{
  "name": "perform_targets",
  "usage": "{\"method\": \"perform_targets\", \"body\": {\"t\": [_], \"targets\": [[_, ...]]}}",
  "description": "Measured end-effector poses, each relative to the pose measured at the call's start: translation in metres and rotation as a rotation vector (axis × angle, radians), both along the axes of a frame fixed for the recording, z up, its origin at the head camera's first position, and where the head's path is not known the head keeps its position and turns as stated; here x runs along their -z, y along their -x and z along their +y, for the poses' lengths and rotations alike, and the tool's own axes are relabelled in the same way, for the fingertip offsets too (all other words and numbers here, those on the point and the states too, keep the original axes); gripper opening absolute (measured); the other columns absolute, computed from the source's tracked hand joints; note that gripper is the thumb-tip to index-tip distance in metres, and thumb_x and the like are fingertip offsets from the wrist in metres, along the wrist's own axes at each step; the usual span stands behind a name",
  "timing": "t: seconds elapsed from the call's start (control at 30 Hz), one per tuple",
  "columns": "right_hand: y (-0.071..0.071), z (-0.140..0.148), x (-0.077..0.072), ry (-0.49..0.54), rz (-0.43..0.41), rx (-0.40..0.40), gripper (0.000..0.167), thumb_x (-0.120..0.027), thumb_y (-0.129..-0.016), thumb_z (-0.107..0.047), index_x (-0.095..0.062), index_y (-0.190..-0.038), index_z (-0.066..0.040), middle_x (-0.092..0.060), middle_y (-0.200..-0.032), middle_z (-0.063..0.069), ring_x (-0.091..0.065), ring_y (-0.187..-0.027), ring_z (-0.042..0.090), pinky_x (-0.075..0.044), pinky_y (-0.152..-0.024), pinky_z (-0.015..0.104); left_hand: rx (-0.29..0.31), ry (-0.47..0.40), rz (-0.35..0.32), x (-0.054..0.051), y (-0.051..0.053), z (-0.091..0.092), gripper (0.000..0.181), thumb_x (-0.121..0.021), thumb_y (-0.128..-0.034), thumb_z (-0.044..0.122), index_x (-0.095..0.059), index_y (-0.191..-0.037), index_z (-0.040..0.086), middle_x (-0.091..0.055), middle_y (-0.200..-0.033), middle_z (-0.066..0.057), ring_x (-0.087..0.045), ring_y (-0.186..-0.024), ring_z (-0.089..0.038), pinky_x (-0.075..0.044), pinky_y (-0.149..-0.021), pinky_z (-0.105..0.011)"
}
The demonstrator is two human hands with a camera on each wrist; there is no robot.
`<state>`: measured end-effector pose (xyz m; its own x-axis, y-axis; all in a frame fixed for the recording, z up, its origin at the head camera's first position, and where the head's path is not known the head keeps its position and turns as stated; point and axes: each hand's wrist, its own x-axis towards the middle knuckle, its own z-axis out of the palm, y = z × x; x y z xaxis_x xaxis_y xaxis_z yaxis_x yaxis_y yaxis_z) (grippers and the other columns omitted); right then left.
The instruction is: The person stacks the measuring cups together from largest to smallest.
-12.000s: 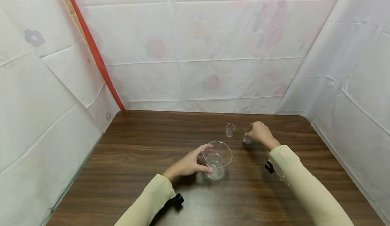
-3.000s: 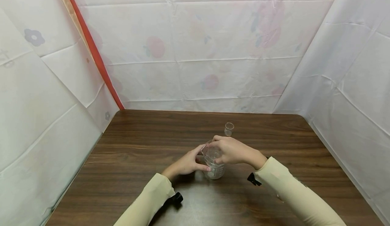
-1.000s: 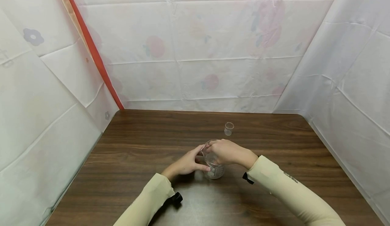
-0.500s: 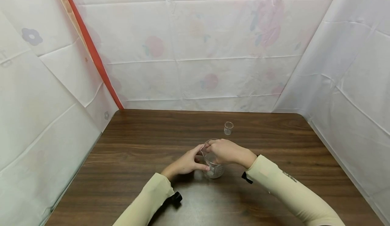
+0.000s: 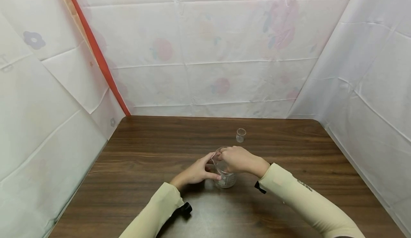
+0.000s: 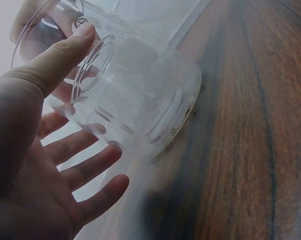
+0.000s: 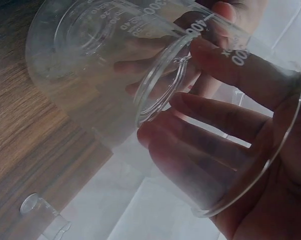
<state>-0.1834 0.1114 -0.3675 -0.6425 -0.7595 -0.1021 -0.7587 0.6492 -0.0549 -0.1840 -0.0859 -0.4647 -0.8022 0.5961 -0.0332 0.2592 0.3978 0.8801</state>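
Observation:
A large clear glass beaker (image 5: 227, 181) with white graduation marks stands on the table. My left hand (image 5: 194, 172) holds it from the left, thumb in front and fingers behind. My right hand (image 5: 243, 159) reaches down through its mouth. Inside, in the right wrist view, a smaller beaker (image 7: 149, 86) shows its rim between my right thumb and fingertips, which pinch it. Several glass edges overlap there, so I cannot tell how many vessels are nested. Behind the hands stands a tiny beaker (image 5: 240, 135), touched by neither hand.
The brown wood-grain table (image 5: 154, 134) is bounded at the back by a white printed sheet (image 5: 205, 52). More white sheeting hangs at both sides, with a red strip (image 5: 96, 50) at the left corner.
Since 12 seconds ago my right hand has brought a tiny beaker from the back right into the large beaker, sinking deeper after 3 seconds ago. Over the last half second both hands stay still.

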Motion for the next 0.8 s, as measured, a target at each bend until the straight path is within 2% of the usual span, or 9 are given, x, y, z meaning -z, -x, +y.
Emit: {"method": "perform_targets", "body": {"t": [0.13, 0.43, 0.63, 0.8], "targets": [[0.001, 0.0008, 0.0006, 0.005, -0.015, 0.006, 0.037, -0.078, -0.081, -0.019, -0.072, -0.117, -0.013, -0.069, -0.122, 0.006, -0.065, -0.111, 0.023, -0.053, -0.093, 0.043, 0.004, 0.002, -0.001, -0.0017, -0.001, 0.0002, 0.094, -0.077, -0.0832, 0.039, -0.022, -0.156, 0.014, -0.039, -0.154, -0.008, -0.05, -0.13, -0.027, -0.047, -0.102, -0.044], [0.0049, 0.0049, -0.004, 0.133, -0.035, -0.035, 0.03, -0.075, -0.085, -0.02, -0.073, -0.114, -0.013, -0.07, -0.119, 0.004, -0.068, -0.106, 0.02, -0.057, -0.086, 0.037, 0.012, -0.013, 0.007, -0.0021, 0.0002, -0.0002, 0.091, -0.077, -0.0835, 0.037, -0.025, -0.155, 0.015, -0.038, -0.154, -0.006, -0.049, -0.132, -0.028, -0.047, -0.103, -0.044], [0.0068, 0.0058, -0.0073, 0.148, -0.023, -0.034, 0.028, -0.075, -0.086, -0.021, -0.073, -0.111, -0.008, -0.072, -0.113, 0.005, -0.069, -0.1, 0.018, -0.058, -0.081, 0.032, 0.005, 0.001, 0.007, -0.0018, 0.0002, -0.0005, 0.092, -0.077, -0.0833, 0.039, -0.025, -0.155, 0.014, -0.036, -0.156, -0.006, -0.048, -0.133, -0.029, -0.048, -0.102, -0.045], [0.0061, 0.0065, -0.0082, 0.159, -0.039, -0.016, 0.029, -0.075, -0.086, -0.022, -0.073, -0.111, -0.008, -0.071, -0.11, 0.004, -0.069, -0.097, 0.017, -0.057, -0.08, 0.031, 0.004, 0.003, 0.013, -0.0014, -0.0001, -0.0005, 0.091, -0.076, -0.0833, 0.04, -0.025, -0.155, 0.016, -0.037, -0.155, -0.005, -0.048, -0.131, -0.028, -0.048, -0.101, -0.045]]}}
